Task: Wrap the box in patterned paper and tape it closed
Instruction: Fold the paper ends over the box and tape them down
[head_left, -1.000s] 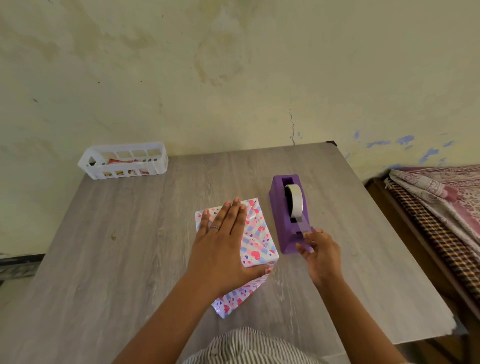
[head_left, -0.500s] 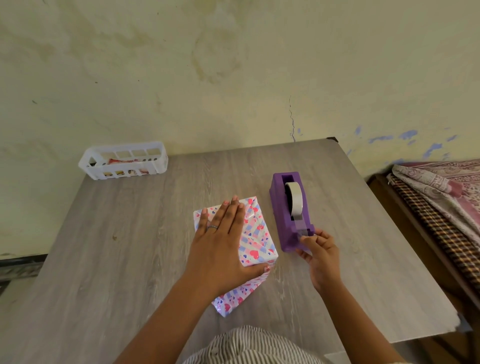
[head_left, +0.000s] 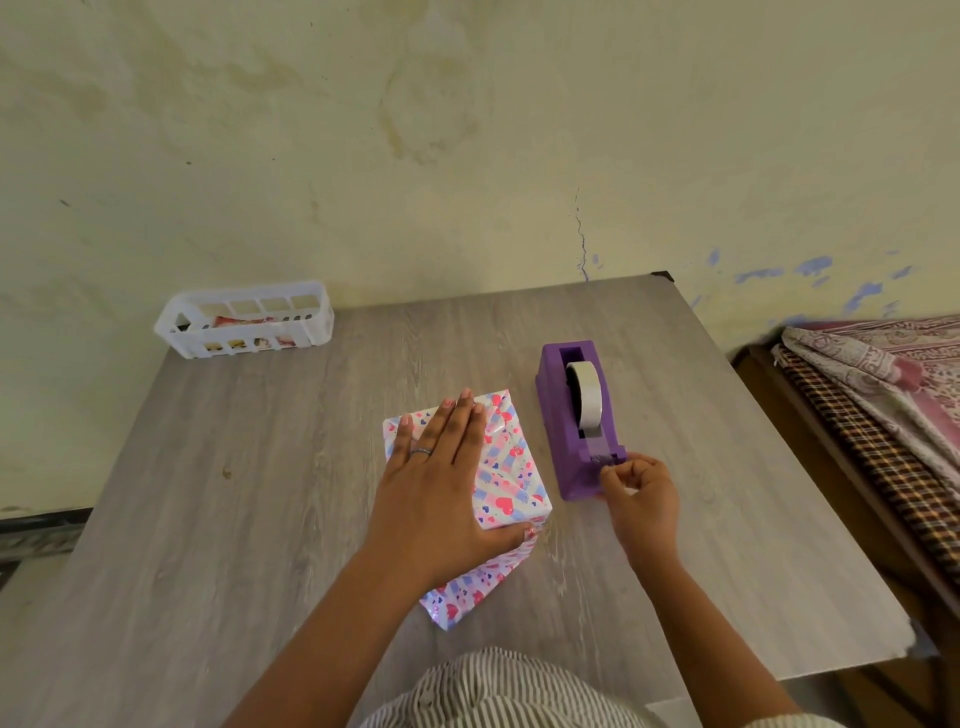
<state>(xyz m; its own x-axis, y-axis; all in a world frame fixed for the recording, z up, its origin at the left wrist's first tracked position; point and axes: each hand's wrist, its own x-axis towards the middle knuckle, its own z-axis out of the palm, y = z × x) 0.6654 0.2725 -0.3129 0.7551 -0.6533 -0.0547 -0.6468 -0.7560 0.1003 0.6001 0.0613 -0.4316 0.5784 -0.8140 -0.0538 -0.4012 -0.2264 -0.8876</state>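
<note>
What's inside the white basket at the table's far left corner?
Through the slots of the basket, red, white and yellowish items show, perhaps packets or papers. Its walls cover most of them, so what they are cannot be told.

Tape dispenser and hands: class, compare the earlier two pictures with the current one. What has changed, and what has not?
The right hand has drawn slightly back from the dispenser and now pinches the tape end at the cutter. The left hand stays flat on the wrapped box; box, dispenser and basket have not moved.
</note>
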